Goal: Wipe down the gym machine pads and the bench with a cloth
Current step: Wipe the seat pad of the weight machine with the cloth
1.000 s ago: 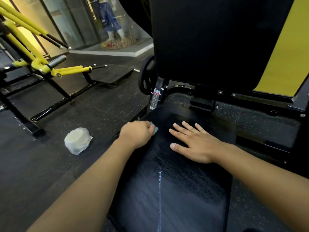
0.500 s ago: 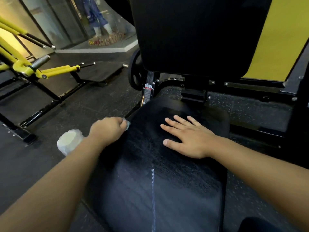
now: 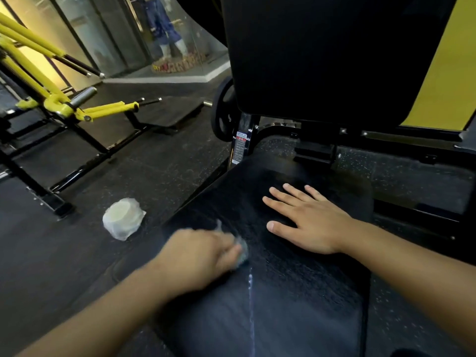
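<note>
Scrubbing seat pad (image 3: 296, 305) lower centre: left hand (image 3: 198, 256) balled round cloth (image 3: 240, 251), blurred; right hand (image 3: 306, 222) flat, bracing upper right; unwiped length toward bottom edge.

Black seat pad (image 3: 296, 313) (pale streak), white bundle (image 3: 123, 218) on floor (image 3: 64, 253)

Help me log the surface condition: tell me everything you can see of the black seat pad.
The seat pad is a black, roughly rectangular cushion with a grained, vinyl-like cover, lying about flat below the upright back pad. A thin pale streak runs along its near middle, and its surface looks faintly smeared. The right hand rests flat on it, fingers spread. The left hand, blurred, holds a small cloth at its left part.
</note>
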The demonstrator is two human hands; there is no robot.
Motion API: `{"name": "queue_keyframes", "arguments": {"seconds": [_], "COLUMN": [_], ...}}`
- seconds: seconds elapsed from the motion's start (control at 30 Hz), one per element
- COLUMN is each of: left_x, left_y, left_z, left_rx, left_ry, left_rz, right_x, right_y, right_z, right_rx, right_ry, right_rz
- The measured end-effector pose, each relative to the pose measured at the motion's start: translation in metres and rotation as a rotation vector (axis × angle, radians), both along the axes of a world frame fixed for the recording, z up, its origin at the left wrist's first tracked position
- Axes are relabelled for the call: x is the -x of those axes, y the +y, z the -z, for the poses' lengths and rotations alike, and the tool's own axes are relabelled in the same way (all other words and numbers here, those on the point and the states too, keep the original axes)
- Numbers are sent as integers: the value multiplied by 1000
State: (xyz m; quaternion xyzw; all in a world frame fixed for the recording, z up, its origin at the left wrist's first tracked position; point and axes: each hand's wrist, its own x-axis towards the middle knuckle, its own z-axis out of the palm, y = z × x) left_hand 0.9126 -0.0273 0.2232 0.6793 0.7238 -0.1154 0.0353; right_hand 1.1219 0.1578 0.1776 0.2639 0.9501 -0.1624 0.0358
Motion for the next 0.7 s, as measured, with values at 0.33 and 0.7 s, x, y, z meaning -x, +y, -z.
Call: {"name": "queue_keyframes", "arguments": {"seconds": [0.33,0.7], "left_x": [50,41], "left_y": [74,29], "left_z": [15,25], "left_rx": [-172,-111], "left_ry": [-49,-332], "left_rz": [-326,-151], "right_x": [-1,-2], "right_y": [1,0], "right_z": [1,1], "right_rx": [11,8], "right_ry": [6,16], "right_rz": [6,7]}}
